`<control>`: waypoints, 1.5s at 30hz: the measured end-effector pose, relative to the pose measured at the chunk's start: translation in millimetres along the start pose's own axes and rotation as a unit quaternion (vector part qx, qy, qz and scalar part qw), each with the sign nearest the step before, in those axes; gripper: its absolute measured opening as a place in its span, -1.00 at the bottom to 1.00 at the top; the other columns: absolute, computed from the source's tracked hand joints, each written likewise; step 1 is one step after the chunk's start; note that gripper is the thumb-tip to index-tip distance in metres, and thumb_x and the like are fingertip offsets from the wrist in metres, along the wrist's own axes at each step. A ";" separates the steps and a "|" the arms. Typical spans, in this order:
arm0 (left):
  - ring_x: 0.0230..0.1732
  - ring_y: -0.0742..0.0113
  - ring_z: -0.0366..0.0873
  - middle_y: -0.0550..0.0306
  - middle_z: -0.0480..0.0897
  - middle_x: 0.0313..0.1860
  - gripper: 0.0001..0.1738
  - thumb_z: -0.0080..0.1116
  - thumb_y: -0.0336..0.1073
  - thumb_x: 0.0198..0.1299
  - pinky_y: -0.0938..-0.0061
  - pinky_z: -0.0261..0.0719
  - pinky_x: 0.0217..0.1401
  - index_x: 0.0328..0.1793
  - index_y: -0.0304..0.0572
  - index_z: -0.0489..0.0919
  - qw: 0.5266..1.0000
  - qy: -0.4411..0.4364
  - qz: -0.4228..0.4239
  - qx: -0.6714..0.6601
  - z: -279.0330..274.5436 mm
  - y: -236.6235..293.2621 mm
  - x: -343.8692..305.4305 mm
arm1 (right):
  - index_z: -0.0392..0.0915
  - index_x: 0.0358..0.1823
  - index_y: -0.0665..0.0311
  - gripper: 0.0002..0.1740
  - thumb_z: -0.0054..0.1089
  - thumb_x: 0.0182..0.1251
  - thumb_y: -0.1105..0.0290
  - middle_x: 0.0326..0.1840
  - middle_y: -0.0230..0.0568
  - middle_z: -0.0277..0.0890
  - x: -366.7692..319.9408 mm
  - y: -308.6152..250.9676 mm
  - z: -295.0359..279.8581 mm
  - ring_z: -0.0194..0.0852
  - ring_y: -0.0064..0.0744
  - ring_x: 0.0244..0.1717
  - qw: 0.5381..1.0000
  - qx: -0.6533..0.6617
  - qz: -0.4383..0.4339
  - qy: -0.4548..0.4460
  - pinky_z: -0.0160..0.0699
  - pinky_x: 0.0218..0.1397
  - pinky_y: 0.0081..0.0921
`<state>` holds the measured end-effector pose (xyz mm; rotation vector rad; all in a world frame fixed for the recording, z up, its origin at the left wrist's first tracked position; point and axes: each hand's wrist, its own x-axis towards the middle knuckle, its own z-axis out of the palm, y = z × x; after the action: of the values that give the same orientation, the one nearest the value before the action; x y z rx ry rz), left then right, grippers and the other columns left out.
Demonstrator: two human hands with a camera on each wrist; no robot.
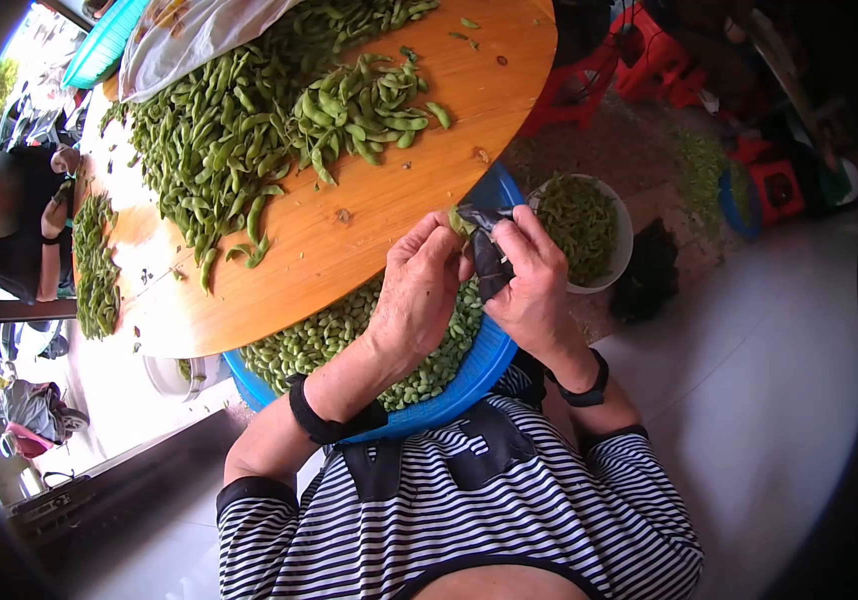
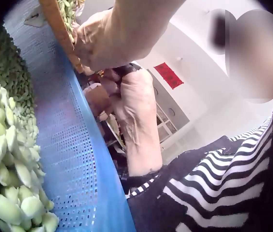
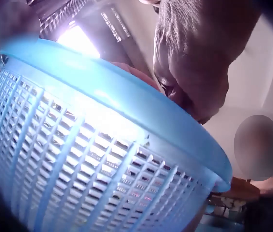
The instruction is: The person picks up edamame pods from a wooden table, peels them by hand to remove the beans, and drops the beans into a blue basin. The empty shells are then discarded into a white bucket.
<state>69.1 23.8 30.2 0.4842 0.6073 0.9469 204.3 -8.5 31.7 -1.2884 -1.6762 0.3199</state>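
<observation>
In the head view, my left hand pinches a green soybean pod between thumb and forefinger. My right hand meets it there, with dark coverings over its thumb and forefinger, closing on the pod's other end. Both hands are above a blue plastic basket full of shelled green beans. The left wrist view shows the beans up close beside the basket's perforated wall. In the right wrist view the right hand is over the basket rim.
A heap of unshelled pods covers part of the round wooden table, beside a white plastic bag. A white bucket of green pods or husks stands at right, near red stools. Another person sits across at left.
</observation>
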 end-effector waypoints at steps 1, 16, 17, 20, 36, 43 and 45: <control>-0.25 0.53 0.43 0.31 0.53 -0.25 -0.87 -0.08 -0.42 0.40 0.54 0.45 -0.03 -0.15 -0.16 0.52 1.000 0.001 -0.001 0.000 -0.8 -0.3 0.0 | 0.43 -0.18 0.36 -0.61 0.19 -0.15 0.69 -0.28 -0.03 0.25 -0.9 2.1 -1.1 0.40 0.06 -0.32 1.000 0.001 0.004 0.004 0.42 -0.33 -0.20; -0.25 0.36 0.58 0.20 0.63 -0.33 -0.79 0.02 -0.53 0.24 0.44 0.54 -0.11 -0.05 -0.30 0.62 0.959 -0.047 -0.016 0.279 -6.7 18.8 -7.4 | 0.48 -0.33 0.34 -0.94 0.13 0.15 0.55 -0.44 -0.43 0.38 4.3 9.7 -46.8 0.29 -0.79 -0.51 0.900 0.359 0.248 0.005 0.27 -0.50 -0.73; -0.24 0.24 0.61 0.11 0.64 -0.35 -0.78 0.04 -0.54 0.20 0.37 0.56 -0.07 -0.06 -0.29 0.63 0.876 -0.094 0.076 0.467 -9.9 17.2 -7.8 | 0.48 -0.31 0.36 -0.92 0.13 0.15 0.56 -0.43 -0.40 0.41 4.0 14.3 -57.3 0.32 -0.75 -0.49 0.914 0.322 0.248 0.019 0.32 -0.47 -0.69; -0.21 -0.03 0.59 -0.08 0.59 -0.36 -0.80 0.08 -0.54 0.09 0.22 0.56 -0.05 -0.18 -0.24 0.65 0.687 -0.154 0.179 0.688 -28.8 1.8 -0.5 | 0.48 -0.15 0.45 -0.81 0.09 0.18 0.61 -0.39 -0.08 0.49 -3.1 50.8 -76.3 0.50 -0.29 -0.37 0.976 -0.033 0.208 0.044 0.49 -0.21 -0.45; 0.04 -0.09 0.44 -0.07 0.52 -0.20 -0.87 0.25 -0.40 -0.08 0.12 0.44 0.18 -0.38 -0.28 0.60 0.505 -0.171 0.127 0.836 -59.8 -48.3 39.0 | 0.54 0.08 0.42 -0.70 0.11 0.33 0.57 -0.27 -0.03 0.62 -46.7 82.5 -86.9 0.53 -0.49 -0.28 0.944 -0.055 0.324 0.040 0.52 -0.15 -0.51; -0.13 -0.10 0.51 -0.05 0.55 -0.33 -0.97 0.16 -0.49 -0.01 0.17 0.51 -0.01 -0.42 -0.28 0.53 0.566 -0.162 0.157 0.793 -57.9 -41.1 39.9 | 0.55 0.08 0.41 -0.71 0.10 0.34 0.57 -0.29 -0.03 0.61 -48.0 79.6 -87.0 0.55 -0.48 -0.29 0.948 -0.043 0.313 0.035 0.51 -0.17 -0.51; -0.22 -0.11 0.53 -0.05 0.56 -0.36 -0.98 0.11 -0.52 0.02 0.21 0.54 -0.11 -0.41 -0.28 0.50 0.620 -0.156 0.131 0.757 -39.4 -26.6 33.1 | 0.55 0.08 0.42 -0.71 0.09 0.34 0.57 -0.29 -0.02 0.62 -49.3 80.5 -89.3 0.57 -0.48 -0.28 0.946 -0.046 0.320 0.024 0.52 -0.15 -0.51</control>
<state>73.3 43.5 -24.1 2.2780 0.9342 0.3462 323.0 -47.0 -4.6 -1.8804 -1.2017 0.5890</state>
